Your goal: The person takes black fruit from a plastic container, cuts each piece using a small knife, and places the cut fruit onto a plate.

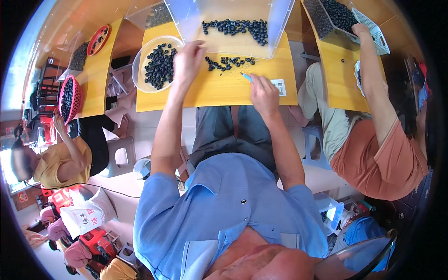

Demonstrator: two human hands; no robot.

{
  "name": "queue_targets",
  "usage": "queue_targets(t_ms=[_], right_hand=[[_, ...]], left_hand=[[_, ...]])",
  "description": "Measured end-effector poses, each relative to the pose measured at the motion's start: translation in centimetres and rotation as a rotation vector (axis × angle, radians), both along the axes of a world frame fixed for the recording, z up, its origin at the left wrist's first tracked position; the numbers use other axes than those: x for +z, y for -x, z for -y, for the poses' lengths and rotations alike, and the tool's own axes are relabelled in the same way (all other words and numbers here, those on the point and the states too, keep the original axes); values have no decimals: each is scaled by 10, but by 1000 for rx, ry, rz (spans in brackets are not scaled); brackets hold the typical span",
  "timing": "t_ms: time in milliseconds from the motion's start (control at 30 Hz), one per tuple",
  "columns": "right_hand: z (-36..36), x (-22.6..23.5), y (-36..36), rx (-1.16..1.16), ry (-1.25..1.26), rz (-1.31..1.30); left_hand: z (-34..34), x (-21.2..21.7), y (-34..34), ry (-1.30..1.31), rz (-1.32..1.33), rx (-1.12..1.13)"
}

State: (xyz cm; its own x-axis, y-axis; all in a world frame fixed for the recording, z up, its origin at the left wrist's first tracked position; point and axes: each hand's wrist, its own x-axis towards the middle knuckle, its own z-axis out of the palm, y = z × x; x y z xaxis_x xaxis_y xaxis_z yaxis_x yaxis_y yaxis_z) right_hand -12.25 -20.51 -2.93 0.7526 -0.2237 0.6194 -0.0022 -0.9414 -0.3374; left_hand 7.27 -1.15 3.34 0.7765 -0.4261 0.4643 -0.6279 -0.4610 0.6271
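Note:
My right hand is closed round a slim light-blue tool with a thin dark tip; its kind is not clear. The tip points at a loose row of dark, round, blueberry-like pieces on the yellow table. My left hand, smeared by motion, hangs at the right side of a round clear bowl. I cannot make out whether its fingers hold anything. Many of the same dark pieces fill much of the bowl.
A large clear plastic bin with more dark pieces lies beyond the row. A white printed card is right of my right hand. Co-workers sit at tables on both sides, near a pink basket and a pale perforated basket.

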Motion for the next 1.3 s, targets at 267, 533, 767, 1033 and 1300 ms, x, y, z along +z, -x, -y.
queue_targets(t_ms=[267, 533, 767, 1033, 1300], right_hand=[[-1, 1, -2, 1, -14, 59], [1, 3, 2, -18, -15, 46], [-1, 5, 0, -2, -22, 62], [-1, 5, 1, -2, -38, 45], [-1, 8, 3, 0, -47, 32]], left_hand=[[113, -50, -59, -212, 85, -110], [125, -32, -66, -479, -89, -80], [121, -29, -72, -542, -102, -112], [121, -21, -72, -628, -33, -106], [68, -7, 5, 254, -783, -82]])
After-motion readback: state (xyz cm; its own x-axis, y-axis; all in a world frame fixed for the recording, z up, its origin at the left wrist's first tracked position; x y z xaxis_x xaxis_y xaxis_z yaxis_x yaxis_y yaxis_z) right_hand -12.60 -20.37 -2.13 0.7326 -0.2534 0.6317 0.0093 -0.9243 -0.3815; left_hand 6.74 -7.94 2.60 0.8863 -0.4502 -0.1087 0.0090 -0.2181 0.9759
